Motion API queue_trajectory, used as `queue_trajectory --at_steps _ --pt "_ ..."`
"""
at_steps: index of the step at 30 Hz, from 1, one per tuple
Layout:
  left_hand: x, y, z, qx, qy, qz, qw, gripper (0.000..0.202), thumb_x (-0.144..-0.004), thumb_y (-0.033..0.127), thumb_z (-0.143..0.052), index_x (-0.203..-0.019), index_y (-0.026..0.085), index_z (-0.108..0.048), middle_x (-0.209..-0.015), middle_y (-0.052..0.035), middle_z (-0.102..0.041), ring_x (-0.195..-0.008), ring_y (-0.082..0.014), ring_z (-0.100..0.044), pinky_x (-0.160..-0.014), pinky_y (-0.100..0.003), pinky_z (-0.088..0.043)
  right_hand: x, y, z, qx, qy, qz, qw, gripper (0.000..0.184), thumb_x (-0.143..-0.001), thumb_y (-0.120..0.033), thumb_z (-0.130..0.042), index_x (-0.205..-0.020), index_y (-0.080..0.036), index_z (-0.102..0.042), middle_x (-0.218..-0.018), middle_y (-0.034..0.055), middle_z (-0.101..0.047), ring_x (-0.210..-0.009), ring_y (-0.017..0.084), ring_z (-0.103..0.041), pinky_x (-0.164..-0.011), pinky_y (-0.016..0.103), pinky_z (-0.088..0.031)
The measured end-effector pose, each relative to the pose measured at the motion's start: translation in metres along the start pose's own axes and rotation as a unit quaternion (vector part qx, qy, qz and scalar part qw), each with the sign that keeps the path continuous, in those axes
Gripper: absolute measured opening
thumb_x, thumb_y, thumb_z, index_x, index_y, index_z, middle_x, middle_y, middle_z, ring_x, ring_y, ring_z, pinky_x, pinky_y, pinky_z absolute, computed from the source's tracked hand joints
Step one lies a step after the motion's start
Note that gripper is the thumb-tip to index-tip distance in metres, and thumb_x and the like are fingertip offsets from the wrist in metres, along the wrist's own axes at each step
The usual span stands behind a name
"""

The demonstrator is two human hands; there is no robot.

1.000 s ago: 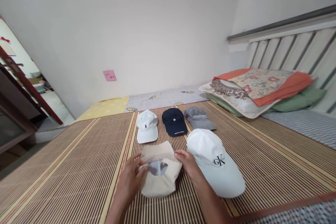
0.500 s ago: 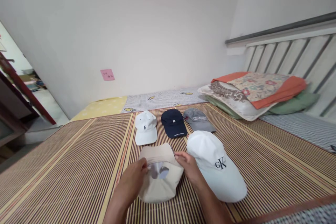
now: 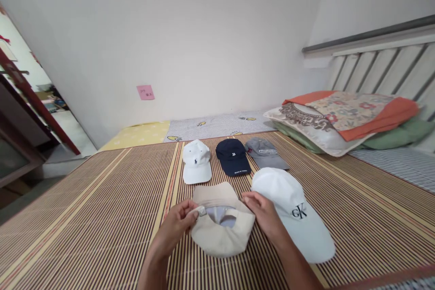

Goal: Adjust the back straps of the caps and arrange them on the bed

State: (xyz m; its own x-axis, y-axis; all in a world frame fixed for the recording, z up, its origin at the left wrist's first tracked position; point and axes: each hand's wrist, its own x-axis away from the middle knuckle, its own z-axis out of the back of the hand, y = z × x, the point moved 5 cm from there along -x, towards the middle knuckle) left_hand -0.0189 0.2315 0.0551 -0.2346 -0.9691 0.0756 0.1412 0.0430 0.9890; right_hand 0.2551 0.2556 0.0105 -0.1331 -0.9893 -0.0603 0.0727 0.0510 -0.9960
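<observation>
A beige baseball cap point(image 3: 220, 238) lies on the striped mat with its brim pointing away from me and its back opening facing me. My left hand point(image 3: 176, 224) pinches its left edge beside a small white tag point(image 3: 202, 210). On the opposite side, the fingers of my right hand point(image 3: 263, 213) are closed at the cap's right edge, by the brim. Right of that hand, partly behind my forearm, sits a white cap with black letters point(image 3: 299, 217). Farther back stand a smaller white cap point(image 3: 197, 163), a navy cap point(image 3: 233, 157) and a grey cap point(image 3: 267, 154).
The striped bamboo mat point(image 3: 102, 217) covers the bed. Pillows with an orange and floral cover point(image 3: 353, 111) are stacked at the right by the slatted headboard point(image 3: 384, 68). A pink note point(image 3: 145, 92) is stuck on the wall. A doorway shows at the far left.
The view has shifted slightly left, so things appear farther right. The beige cap's back opening shows more, and a white tag now shows by my left fingers.
</observation>
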Motion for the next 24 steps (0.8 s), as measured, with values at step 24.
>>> queue_trajectory --at_steps 24 --pt "0.002 -0.012 0.004 0.077 -0.103 -0.026 0.991 0.034 -0.084 0.05 -0.077 -0.083 0.018 -0.067 -0.068 0.0048 -0.046 -0.061 -0.0111 -0.032 -0.059 -0.025 -0.026 0.021 -0.056 -0.047 0.071 -0.335 0.012 0.94 0.018 -0.077 -0.02 -0.067 -0.092 -0.022 -0.077 -0.082 0.0013 -0.077 -0.076 0.021 -0.067 -0.065 0.028 -0.044"
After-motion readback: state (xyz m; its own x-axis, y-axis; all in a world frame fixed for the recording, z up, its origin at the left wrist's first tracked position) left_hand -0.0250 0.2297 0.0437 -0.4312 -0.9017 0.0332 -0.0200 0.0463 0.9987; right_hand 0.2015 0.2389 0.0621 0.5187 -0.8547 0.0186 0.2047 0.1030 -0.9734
